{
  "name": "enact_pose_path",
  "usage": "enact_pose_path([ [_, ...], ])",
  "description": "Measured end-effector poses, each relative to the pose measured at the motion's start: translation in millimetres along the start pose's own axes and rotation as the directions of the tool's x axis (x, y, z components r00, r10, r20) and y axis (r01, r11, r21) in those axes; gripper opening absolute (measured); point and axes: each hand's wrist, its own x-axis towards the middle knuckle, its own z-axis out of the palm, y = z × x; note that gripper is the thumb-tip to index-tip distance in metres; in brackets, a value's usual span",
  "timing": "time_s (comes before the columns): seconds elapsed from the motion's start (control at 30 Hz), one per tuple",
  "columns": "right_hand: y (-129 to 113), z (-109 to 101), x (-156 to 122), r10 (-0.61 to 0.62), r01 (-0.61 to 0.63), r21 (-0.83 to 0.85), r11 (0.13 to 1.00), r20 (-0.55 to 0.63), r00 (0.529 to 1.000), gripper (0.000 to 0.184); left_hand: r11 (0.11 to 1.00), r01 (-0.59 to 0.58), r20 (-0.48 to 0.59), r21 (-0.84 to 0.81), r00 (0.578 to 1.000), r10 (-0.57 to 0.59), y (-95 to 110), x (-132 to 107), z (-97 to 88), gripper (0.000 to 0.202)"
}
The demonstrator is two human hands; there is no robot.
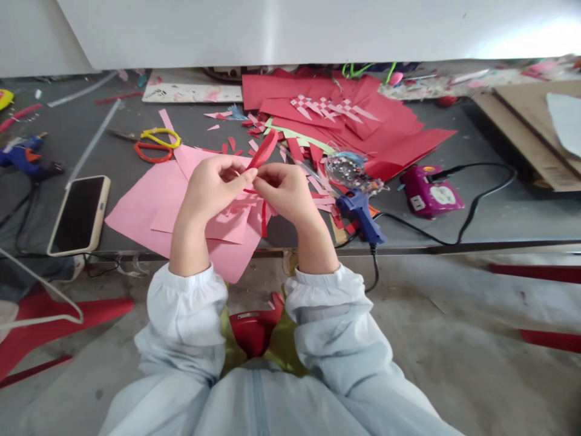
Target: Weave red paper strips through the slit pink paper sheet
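Observation:
My left hand and my right hand meet over the table, fingertips almost touching. Both pinch a red paper strip, which bends upward from between the fingers. Another narrow red strip end hangs below my right hand; whether it is the same piece, I cannot tell. Beneath my hands lie overlapping sheets of pink paper, one corner reaching over the table edge. Scissors with yellow and orange handles rest at the upper left of the sheets. Red and pink scraps are scattered just beyond my right hand.
Red paper sheets carry woven pink-and-white pieces. Near my right wrist lies a blue glue gun, its cord trailing over the edge. Beads, a purple box and cardboard are rightward; a phone and second glue gun are leftward.

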Motion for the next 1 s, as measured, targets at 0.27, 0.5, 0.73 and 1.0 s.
enact_pose_path([
  [0.27, -2.0, -3.6, -3.0, 0.015, 0.002, -0.116, 0.993, 0.141, 0.99, 0.014, 0.997, -0.08, -0.086, -0.007, 0.993, 0.079, -0.8, -0.8, 1.5, 0.011],
  [0.5, -8.4, -1.9, -4.6, 0.005, 0.006, -0.054, 0.999, 0.199, 0.98, 0.015, 0.989, -0.02, -0.164, -0.147, 0.986, -0.004, -1.8, 1.8, 3.0, 0.011],
  [0.73, -7.5, -0.1, -4.6, -0.011, 0.008, 0.015, 1.0, 0.229, 0.973, 0.022, 0.992, -0.011, -0.172, -0.129, 0.985, -0.012, -1.7, 1.0, 0.6, 0.008],
  [1.0, -8.8, 3.5, -3.7, 0.013, -0.048, 0.156, 0.987, 0.219, 0.976, 0.041, 0.994, -0.057, -0.159, -0.098, 0.986, 0.041, 0.2, 0.9, 2.5, 0.011],
])
